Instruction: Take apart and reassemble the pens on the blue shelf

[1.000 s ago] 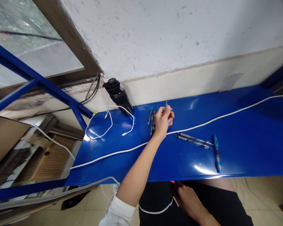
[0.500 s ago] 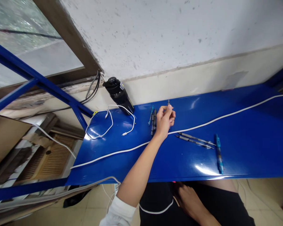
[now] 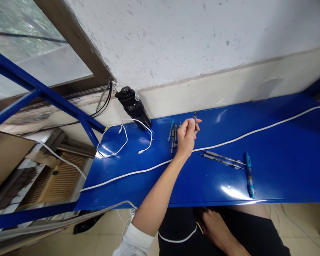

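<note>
Gripping a slim pen-like tool [image 3: 195, 116] between thumb and fingertips, the left hand [image 3: 187, 138] is raised just above the blue metal shelf [image 3: 282, 177], and the tool's tip stands at 12 o'clock from the hand. The tool seems light and stiff, but it is thin and perhaps slippery, so the shaft is better held firmly near its middle. A group of similar tools [image 3: 173, 140] lies at 9 o'clock, and two grey tools [image 3: 220, 160] lie at 4 o'clock. The right hand [image 3: 214, 227] rests loosely open on the dark shorts [image 3: 176, 231], holding nothing.
</note>
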Demonstrator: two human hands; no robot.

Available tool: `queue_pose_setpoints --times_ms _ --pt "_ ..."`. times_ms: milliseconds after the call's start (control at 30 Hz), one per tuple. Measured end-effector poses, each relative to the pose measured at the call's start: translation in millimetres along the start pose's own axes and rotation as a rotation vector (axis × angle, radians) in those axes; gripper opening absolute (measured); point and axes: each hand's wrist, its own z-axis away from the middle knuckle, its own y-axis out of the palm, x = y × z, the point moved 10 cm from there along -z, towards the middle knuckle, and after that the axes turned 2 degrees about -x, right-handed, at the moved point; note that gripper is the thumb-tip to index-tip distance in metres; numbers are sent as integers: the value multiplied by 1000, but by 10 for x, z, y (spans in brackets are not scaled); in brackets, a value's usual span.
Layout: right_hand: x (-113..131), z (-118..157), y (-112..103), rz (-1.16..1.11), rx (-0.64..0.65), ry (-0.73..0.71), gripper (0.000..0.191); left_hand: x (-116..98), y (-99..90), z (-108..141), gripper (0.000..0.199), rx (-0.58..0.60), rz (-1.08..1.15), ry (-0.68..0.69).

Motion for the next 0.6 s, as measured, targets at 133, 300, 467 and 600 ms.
queue_pose_setpoints --times_ms 133,300,467,600 --pt "-7 -20 -48 -33 -9 32 31 -94 -43 3 38 -34 -175 145" --pt "26 -57 -137 -104 28 44 30 -347 -13 65 26 -58 -449 430" --pt "10 -80 -146 -137 44 87 33 -566 110 197 18 -18 -644 672" --pt "-18 -84 -143 -162 40 116 34 -546 76 177 17 -23 -569 597"
